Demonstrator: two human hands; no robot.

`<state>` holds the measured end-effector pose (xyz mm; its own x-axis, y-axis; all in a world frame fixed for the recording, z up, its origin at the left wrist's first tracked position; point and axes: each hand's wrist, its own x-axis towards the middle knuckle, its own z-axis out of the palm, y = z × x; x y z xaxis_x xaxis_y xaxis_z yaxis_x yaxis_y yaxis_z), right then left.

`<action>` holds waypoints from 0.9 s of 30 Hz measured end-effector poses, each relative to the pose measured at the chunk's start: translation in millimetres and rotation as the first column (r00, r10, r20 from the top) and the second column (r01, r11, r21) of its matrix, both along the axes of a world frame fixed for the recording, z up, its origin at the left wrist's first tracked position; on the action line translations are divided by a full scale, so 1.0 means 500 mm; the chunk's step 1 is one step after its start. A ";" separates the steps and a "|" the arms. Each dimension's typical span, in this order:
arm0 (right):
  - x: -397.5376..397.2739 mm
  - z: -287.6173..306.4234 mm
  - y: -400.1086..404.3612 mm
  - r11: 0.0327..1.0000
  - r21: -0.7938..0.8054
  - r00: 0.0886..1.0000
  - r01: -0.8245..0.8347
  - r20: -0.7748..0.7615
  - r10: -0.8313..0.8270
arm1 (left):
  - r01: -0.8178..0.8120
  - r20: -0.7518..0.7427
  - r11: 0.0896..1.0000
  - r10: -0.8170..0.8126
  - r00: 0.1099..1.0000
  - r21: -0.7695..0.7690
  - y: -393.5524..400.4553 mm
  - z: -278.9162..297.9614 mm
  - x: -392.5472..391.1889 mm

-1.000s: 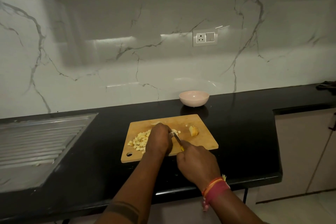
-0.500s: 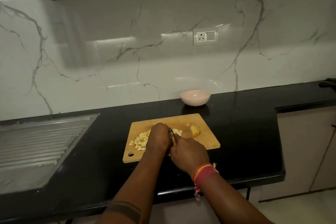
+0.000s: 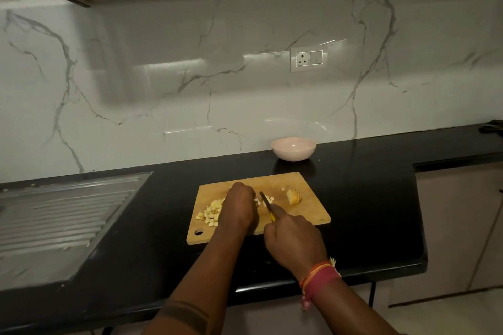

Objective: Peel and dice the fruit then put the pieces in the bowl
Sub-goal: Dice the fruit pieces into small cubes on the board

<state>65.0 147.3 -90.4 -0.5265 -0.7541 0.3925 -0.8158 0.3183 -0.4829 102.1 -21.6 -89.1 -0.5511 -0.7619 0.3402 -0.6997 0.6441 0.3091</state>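
Knife (image 3: 266,202), yellow-handled and gripped in the right hand (image 3: 294,239), has drawn back nearward after a cut. Left hand (image 3: 239,207) curls over fruit on the wooden cutting board (image 3: 313,215); pale diced cubes (image 3: 211,212) accumulate left, unpeeled wedge (image 3: 294,196) remains, pink bowl (image 3: 293,148) empty.

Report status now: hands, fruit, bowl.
Right hand grips knife; left hand on fruit. Dice on board. Bowl empty, path clear.
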 end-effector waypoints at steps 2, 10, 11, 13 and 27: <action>0.001 0.002 -0.007 1.000 0.007 1.000 -0.009 -0.016 0.009 | -0.008 -0.009 1.000 0.008 1.000 0.012 -0.009 -0.004 0.005; -0.009 0.000 -0.033 0.996 0.068 0.997 -0.054 -0.055 0.058 | -0.010 -0.054 0.998 0.013 0.998 0.064 -0.020 -0.011 -0.001; -0.010 -0.001 -0.035 0.996 0.070 0.996 -0.056 -0.058 0.060 | -0.016 -0.057 0.998 0.020 0.998 0.068 -0.022 -0.013 -0.001; -0.014 -0.004 -0.039 0.996 0.072 0.996 -0.057 -0.057 0.061 | -0.029 -0.056 0.998 0.032 0.998 0.053 -0.024 -0.018 -0.002; -0.012 -0.002 -0.028 0.986 0.117 0.991 -0.115 -0.051 0.122 | -0.087 -0.028 0.995 0.089 0.996 0.047 -0.013 -0.009 -0.010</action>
